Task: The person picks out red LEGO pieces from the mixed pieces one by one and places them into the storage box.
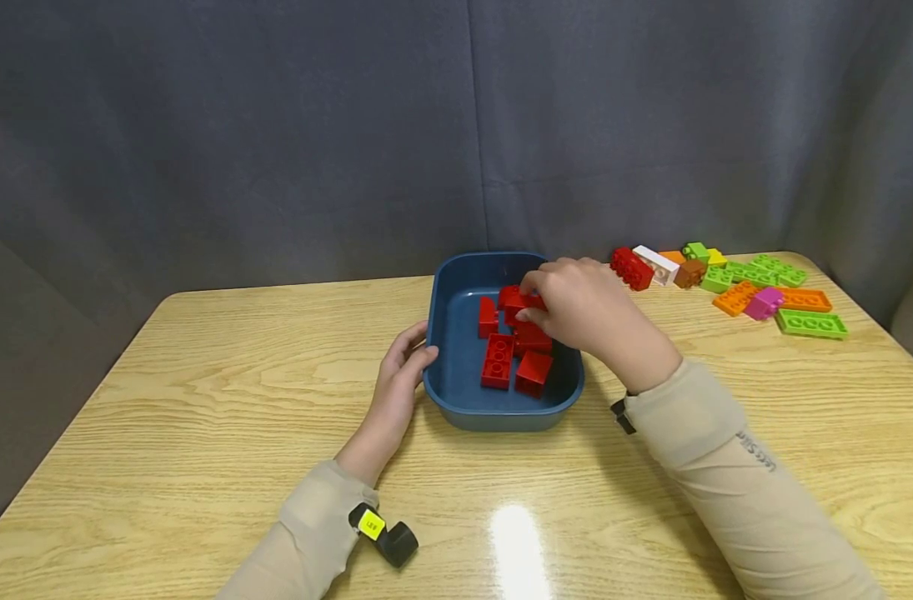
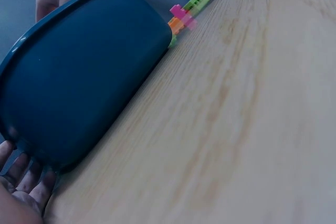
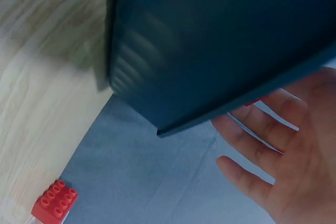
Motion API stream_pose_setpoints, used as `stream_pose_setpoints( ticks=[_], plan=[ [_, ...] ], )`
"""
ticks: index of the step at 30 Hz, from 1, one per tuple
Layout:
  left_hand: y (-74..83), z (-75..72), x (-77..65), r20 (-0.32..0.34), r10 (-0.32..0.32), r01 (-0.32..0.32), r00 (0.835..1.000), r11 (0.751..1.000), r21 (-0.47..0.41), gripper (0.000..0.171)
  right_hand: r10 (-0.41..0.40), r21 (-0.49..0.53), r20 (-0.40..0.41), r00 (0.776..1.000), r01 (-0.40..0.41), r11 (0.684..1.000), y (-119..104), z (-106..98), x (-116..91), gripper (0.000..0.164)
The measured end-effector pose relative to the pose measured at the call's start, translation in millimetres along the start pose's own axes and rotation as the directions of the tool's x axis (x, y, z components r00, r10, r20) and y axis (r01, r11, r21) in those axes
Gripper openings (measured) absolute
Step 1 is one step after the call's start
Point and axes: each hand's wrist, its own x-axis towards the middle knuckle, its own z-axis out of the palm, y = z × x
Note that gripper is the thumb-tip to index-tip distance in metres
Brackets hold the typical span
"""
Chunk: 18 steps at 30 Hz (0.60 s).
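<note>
A blue plastic bin [image 1: 456, 400] stands on the table with several red toy bricks inside. My right hand [image 1: 587, 304] reaches over its right rim, thumb and index finger pinching a red brick [image 1: 518, 305] at the back of the pile. Below that brick lie a red brick with its hollow side up [image 1: 497, 361] and a tilted red brick [image 1: 534, 372]. At the bin's left side my left hand [image 1: 399, 379] touches the outer wall, thumb at the rim. In the left wrist view, the fingers [image 2: 32, 178] lie fairly straight by the bin's corner.
On the table [image 1: 238, 400], right of the bin, lies a loose group of bricks: a red brick [image 1: 631, 268], a white brick [image 1: 656, 265], a brown brick [image 1: 690, 273], a magenta brick [image 1: 764, 303] and a green plate [image 1: 812, 323]. A grey curtain [image 1: 313, 150] hangs behind.
</note>
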Motion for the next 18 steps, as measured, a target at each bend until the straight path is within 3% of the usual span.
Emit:
stream_pose_setpoints(
  ticks=[9, 18],
  plan=[
    [0.2, -0.5, -0.4, 0.003, 0.000, 0.000, 1.000, 1.000, 0.001, 0.046, -0.046, -0.039, 0.068, 0.997, 0.048, 0.998, -6.2, 5.3, -1.4, 0.032],
    [1.0, -1.4, -1.4, 0.009, 0.001, -0.001, 1.000, 1.000, 0.005, 0.048, -0.011, -0.065, 0.079, 0.997, 0.017, 0.998, -4.5, 6.2, -2.0, 0.030]
  ],
)
